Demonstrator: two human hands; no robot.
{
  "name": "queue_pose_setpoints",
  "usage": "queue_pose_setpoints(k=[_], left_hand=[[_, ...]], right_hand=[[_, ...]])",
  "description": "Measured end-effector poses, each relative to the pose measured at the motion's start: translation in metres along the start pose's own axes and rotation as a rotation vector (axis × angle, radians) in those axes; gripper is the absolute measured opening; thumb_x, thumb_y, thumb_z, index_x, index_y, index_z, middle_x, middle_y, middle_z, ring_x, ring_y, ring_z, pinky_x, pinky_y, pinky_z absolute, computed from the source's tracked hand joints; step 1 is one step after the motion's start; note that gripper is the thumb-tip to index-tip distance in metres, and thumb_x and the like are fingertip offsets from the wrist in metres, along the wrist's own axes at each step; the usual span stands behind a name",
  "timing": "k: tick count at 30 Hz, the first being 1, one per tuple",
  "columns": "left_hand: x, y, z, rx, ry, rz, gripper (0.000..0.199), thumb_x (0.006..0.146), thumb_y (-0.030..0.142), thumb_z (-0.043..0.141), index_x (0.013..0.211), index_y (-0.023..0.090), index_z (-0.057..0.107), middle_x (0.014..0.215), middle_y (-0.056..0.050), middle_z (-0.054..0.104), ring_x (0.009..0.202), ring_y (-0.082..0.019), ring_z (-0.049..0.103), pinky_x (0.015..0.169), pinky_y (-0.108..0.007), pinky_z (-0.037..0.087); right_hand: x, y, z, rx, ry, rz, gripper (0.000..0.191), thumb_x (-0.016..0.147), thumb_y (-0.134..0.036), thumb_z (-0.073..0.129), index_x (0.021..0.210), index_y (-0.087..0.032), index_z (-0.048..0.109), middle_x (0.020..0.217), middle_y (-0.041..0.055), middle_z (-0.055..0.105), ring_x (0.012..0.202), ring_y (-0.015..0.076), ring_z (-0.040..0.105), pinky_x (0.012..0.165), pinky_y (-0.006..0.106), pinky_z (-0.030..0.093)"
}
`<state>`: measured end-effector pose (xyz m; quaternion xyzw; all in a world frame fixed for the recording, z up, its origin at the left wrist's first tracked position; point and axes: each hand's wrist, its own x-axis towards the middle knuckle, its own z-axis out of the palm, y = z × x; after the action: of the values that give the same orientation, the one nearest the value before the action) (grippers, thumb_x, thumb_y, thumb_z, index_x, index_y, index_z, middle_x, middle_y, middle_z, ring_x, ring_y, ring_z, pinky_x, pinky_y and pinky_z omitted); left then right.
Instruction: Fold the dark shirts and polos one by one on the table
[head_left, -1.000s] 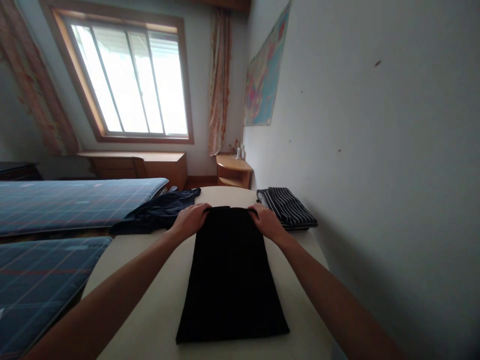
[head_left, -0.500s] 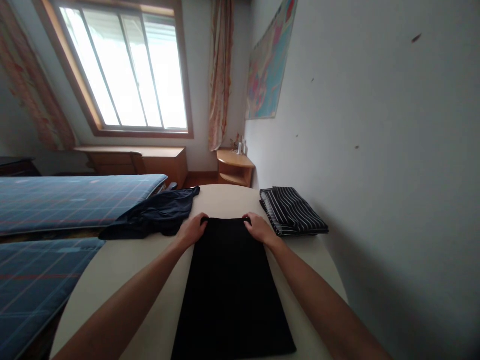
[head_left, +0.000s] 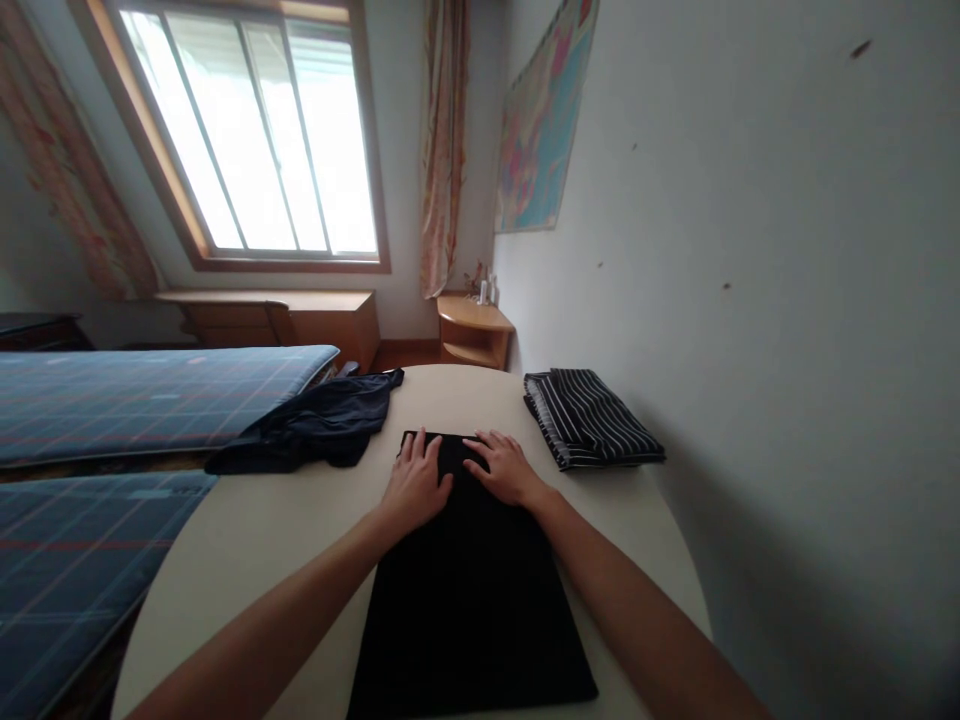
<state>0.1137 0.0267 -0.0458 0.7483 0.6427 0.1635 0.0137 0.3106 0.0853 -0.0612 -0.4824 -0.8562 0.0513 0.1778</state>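
Folded black cloth (head_left: 472,600) is lying flat on the rounded cream tabletop (head_left: 262,540). Both hands' fingers (head_left: 420,445) are spreading open, pressing its far end.

Bright window (head_left: 255,135) above a low wooden desk (head_left: 300,300)

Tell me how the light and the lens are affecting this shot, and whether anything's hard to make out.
Head view: the bright sliding window is blown out, hiding the outside; soft shadow on the white wall beside the black-and-white striped folded cloth; the smooth black folded cloth too dark to show much surface detail; wide-angle stretching towards the edges.
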Motion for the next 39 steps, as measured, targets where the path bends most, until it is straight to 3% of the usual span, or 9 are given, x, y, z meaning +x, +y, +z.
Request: queue_pose_setpoints(k=[6, 12, 17, 20, 23, 27, 31, 36, 39], left_hand=[[-0.062, 0.034, 0.007, -0.074, -0.275, 0.317, 0.074, 0.096, 0.058, 0.039, 0.157, 0.021, 0.019, 0.165, -0.013, 0.01, 0.151, -0.036, 0.005, 0.119, -0.058, 0.018], [-0.048, -0.008, -0.014, -0.021, -0.391, 0.632, 0.066, 0.099, 0.052, 0.042, 0.157, 0.033, 0.018, 0.166, -0.006, 0.01, 0.152, -0.03, 0.006, 0.12, -0.054, 0.014], [-0.027, -0.031, -0.035, 0.082, -0.28, 0.557, 0.057, 0.094, 0.035, 0.056, 0.149, 0.034, 0.041, 0.163, -0.006, 0.025, 0.149, -0.031, 0.022, 0.118, -0.05, 0.023], [-0.039, -0.01, -0.039, 0.071, -0.184, 0.448, 0.045, 0.093, 0.026, 0.055, 0.138, 0.028, 0.054, 0.148, -0.007, 0.05, 0.135, -0.028, 0.045, 0.11, -0.044, 0.038], [-0.06, 0.024, -0.034, -0.021, -0.143, 0.46, 0.04, 0.091, 0.038, 0.058, 0.13, 0.025, 0.058, 0.132, -0.006, 0.062, 0.116, -0.026, 0.059, 0.099, -0.04, 0.048], [-0.08, 0.049, -0.022, 0.01, -0.086, 0.436, 0.036, 0.086, 0.038, 0.066, 0.119, 0.022, 0.064, 0.124, -0.008, 0.065, 0.11, -0.027, 0.062, 0.09, -0.04, 0.053], [-0.084, 0.047, -0.013, 0.055, -0.016, 0.441, 0.014, 0.092, 0.024, 0.057, 0.1, 0.021, 0.069, 0.115, -0.006, 0.069, 0.104, -0.023, 0.064, 0.084, -0.035, 0.055], [-0.088, 0.043, -0.009, 0.05, 0.143, 0.513, 0.018, 0.096, 0.019, 0.049, 0.096, 0.018, 0.067, 0.109, -0.006, 0.071, 0.098, -0.021, 0.066, 0.076, -0.033, 0.057], [-0.091, 0.043, -0.011, 0.02, 0.106, 0.576, 0.014, 0.094, 0.02, 0.053, 0.094, 0.019, 0.067, 0.112, -0.006, 0.07, 0.102, -0.022, 0.064, 0.081, -0.035, 0.057]], right_hand=[[-0.003, -0.001, -0.003, -0.04, 0.007, 0.157, 0.044, 0.097, -0.046, 0.048, 0.132, -0.022, 0.06, 0.14, 0.0093, 0.057, 0.128, 0.0258, 0.048, 0.111, 0.044, 0.029], [-0.016, 0.008, -0.017, -0.095, -0.003, 0.256, 0.041, 0.097, -0.044, 0.046, 0.127, -0.023, 0.066, 0.129, 0.0099, 0.064, 0.118, 0.0246, 0.054, 0.101, 0.038, 0.038], [-0.037, 0.009, -0.025, -0.151, -0.006, 0.369, 0.044, 0.099, -0.042, 0.04, 0.125, -0.018, 0.067, 0.131, 0.0142, 0.061, 0.118, 0.0279, 0.054, 0.099, 0.04, 0.04], [-0.051, 0.007, -0.031, -0.15, -0.02, 0.39, 0.044, 0.099, -0.041, 0.041, 0.122, -0.015, 0.068, 0.133, 0.0157, 0.06, 0.119, 0.0281, 0.055, 0.102, 0.038, 0.038], [-0.064, 0.011, -0.037, -0.076, -0.036, 0.352, 0.044, 0.098, -0.039, 0.044, 0.125, -0.013, 0.067, 0.136, 0.0165, 0.058, 0.12, 0.0266, 0.056, 0.105, 0.034, 0.038], [-0.077, 0.028, -0.043, 0.091, -0.006, 0.262, 0.041, 0.095, -0.035, 0.05, 0.128, -0.015, 0.065, 0.132, 0.0137, 0.061, 0.119, 0.0234, 0.059, 0.105, 0.031, 0.04], [-0.08, 0.038, -0.049, 0.224, 0.114, 0.192, 0.035, 0.088, -0.019, 0.054, 0.118, -0.017, 0.07, 0.119, 0.0109, 0.067, 0.113, 0.0209, 0.061, 0.106, 0.033, 0.041], [-0.08, 0.034, -0.06, 0.307, 0.304, 0.181, 0.043, 0.079, -0.009, 0.051, 0.116, -0.019, 0.071, 0.116, 0.0081, 0.069, 0.107, 0.0191, 0.063, 0.1, 0.032, 0.045], [-0.085, 0.033, -0.063, 0.256, 0.226, 0.2, 0.047, 0.073, -0.006, 0.054, 0.116, -0.017, 0.07, 0.115, 0.0081, 0.069, 0.104, 0.0192, 0.064, 0.096, 0.029, 0.046]])
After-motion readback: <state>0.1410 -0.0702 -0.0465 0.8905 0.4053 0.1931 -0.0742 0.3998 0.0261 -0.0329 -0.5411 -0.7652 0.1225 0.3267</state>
